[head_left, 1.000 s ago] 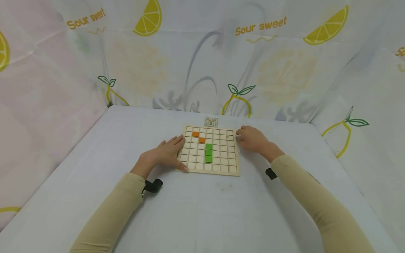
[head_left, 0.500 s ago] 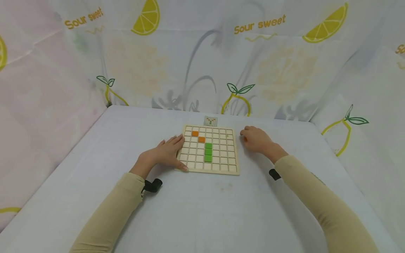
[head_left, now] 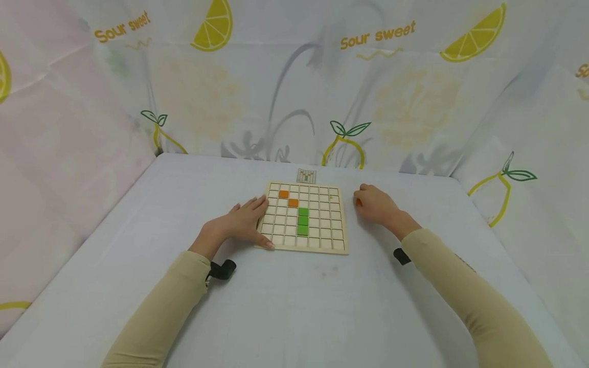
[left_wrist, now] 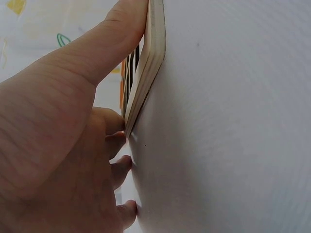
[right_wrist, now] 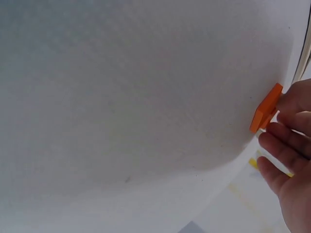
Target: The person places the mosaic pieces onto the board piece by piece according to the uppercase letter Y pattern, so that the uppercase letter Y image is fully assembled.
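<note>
A wooden grid board (head_left: 324, 224) lies flat on the table, with two orange tiles (head_left: 293, 203) on a diagonal and a column of three green tiles (head_left: 302, 221) in its cells. My left hand (head_left: 241, 223) rests against the board's left side, fingers spread and thumb on the near left corner. In the left wrist view, the thumb (left_wrist: 114, 36) lies over the board's edge (left_wrist: 154, 43). Right of the board, my right hand (head_left: 375, 204) pinches an orange tile (right_wrist: 267, 108) just at the tabletop; whether a second piece sits behind it I cannot tell.
A small printed card (head_left: 306, 176) with a coloured grid pattern lies just behind the board. White cloth covers the table (head_left: 294, 306), and a lemon-print curtain (head_left: 294, 76) rises along its back and sides.
My right hand has shifted rightward, away from the board's right edge, and orange now shows under its fingers. The left hand and the tiles on the board stay put.
</note>
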{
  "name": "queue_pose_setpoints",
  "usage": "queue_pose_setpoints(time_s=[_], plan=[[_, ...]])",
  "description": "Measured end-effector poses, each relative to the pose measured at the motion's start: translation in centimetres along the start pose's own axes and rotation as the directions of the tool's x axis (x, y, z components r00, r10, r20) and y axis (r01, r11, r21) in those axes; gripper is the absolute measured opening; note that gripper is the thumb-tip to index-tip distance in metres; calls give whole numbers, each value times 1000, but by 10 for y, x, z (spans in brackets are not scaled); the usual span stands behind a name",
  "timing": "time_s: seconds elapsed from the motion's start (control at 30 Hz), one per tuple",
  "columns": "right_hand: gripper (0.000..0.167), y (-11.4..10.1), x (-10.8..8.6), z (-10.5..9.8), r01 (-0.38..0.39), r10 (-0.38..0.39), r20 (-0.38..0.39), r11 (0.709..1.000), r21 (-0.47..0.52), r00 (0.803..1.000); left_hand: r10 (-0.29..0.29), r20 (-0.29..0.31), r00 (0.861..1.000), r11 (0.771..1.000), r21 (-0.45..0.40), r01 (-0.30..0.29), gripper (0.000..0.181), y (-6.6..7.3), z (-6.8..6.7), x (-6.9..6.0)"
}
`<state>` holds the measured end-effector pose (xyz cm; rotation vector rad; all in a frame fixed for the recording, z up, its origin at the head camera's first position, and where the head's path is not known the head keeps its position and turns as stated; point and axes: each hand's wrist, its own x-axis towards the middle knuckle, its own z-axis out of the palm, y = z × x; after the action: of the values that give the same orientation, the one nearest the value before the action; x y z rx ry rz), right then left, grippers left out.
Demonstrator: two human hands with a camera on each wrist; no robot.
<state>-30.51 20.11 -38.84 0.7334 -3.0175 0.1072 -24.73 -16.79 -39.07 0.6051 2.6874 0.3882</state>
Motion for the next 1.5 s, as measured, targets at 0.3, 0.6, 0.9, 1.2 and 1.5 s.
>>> queue_pose_setpoints(time_s=[0.3,0.6,0.9,1.2,1.5], plan=[[15,2,0,-2,-26,27,-10,999,38,1000,-2,7,1000,1000,-7,2,128,-1,0,1],[14,3,-1,-5,-64,63,23,997,40,998,-7,15,1000,1000,-2,7,128,0,0,1],[14,3,0,-3,-76,75,35,997,28,997,-6,15,1000,1000,-9,6,128,0,-1,0],[12,5,5,-1,-109,109,40,994,14,993,-16,16,1000,1000,-4,16,127,1,-1,0],[11,5,6,-1,-118,118,45,993,12,992,-9,4,1000,1000,-1,9,126,2,-2,-2]])
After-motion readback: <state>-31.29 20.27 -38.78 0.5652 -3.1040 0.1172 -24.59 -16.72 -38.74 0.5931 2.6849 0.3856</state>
